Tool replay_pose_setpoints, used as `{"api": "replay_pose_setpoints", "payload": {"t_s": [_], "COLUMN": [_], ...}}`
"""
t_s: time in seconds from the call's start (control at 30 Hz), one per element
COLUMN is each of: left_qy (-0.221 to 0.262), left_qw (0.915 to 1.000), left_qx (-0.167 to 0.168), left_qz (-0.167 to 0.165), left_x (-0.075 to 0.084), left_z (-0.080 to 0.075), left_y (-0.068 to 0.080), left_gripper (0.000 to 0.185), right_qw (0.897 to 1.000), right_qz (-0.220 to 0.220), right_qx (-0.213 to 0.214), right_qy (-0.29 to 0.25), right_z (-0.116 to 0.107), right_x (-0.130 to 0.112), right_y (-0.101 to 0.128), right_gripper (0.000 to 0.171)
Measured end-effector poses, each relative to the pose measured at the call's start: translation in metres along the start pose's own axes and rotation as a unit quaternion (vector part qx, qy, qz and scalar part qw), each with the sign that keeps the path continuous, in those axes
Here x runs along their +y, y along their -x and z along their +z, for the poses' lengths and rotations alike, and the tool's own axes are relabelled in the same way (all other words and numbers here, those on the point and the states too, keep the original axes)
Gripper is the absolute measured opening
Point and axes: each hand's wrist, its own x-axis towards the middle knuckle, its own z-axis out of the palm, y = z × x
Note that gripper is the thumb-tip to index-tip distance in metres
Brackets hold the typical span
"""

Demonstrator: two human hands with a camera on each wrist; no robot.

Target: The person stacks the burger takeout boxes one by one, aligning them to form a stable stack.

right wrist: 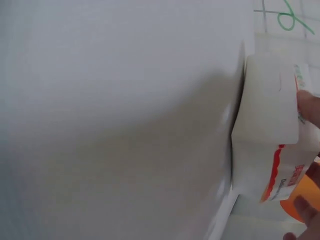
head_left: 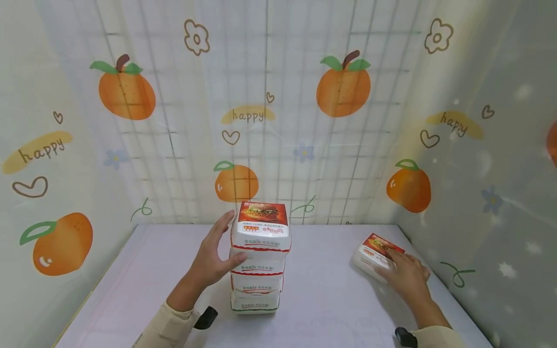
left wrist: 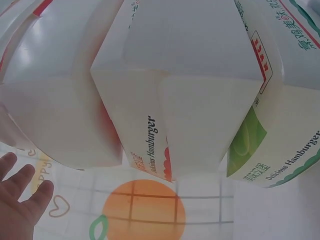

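Note:
A stack of several white hamburger boxes (head_left: 258,261) with red burger-print lids stands upright in the middle of the white table (head_left: 322,299). My left hand (head_left: 215,256) lies flat against the stack's left side, fingers straight and thumb on the second box from the top. In the left wrist view the boxes (left wrist: 190,100) fill the frame, with the left hand's fingertips (left wrist: 20,200) at the lower left. A single hamburger box (head_left: 376,253) lies at the right, and my right hand (head_left: 404,275) grips it from the near side. The right wrist view shows this box (right wrist: 267,130) with fingers (right wrist: 310,107) on its edge.
Curtain walls printed with oranges and "happy" close the table on the left, back and right. The single box lies close to the right wall (head_left: 478,232). Bare tabletop (right wrist: 110,125) stretches between the stack and the single box and to the stack's left.

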Motion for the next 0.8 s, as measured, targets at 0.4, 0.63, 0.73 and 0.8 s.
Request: {"api": "replay_pose_setpoints", "payload": {"t_s": [0.4, 0.63, 0.73, 0.8], "left_qy": [0.003, 0.006, 0.007, 0.008], "left_qw": [1.0000, 1.0000, 0.9999, 0.9999], "left_qx": [-0.001, -0.001, 0.000, -0.001], "left_qz": [0.002, 0.005, 0.010, 0.014], "left_x": [0.002, 0.001, 0.000, -0.001], "left_z": [-0.004, -0.002, -0.002, -0.002], "left_y": [-0.001, -0.001, -0.002, -0.003], "left_gripper": [0.088, 0.088, 0.088, 0.088], "right_qw": [0.988, 0.982, 0.980, 0.978], "right_qz": [0.069, 0.072, 0.068, 0.066], "right_qx": [-0.118, -0.151, -0.166, -0.173], "right_qy": [-0.079, -0.082, -0.088, -0.096], "right_z": [0.007, 0.010, 0.010, 0.009], "right_x": [0.020, 0.035, 0.035, 0.034], "right_y": [-0.022, -0.033, -0.035, -0.035], "right_gripper": [0.129, 0.135, 0.136, 0.136]}}
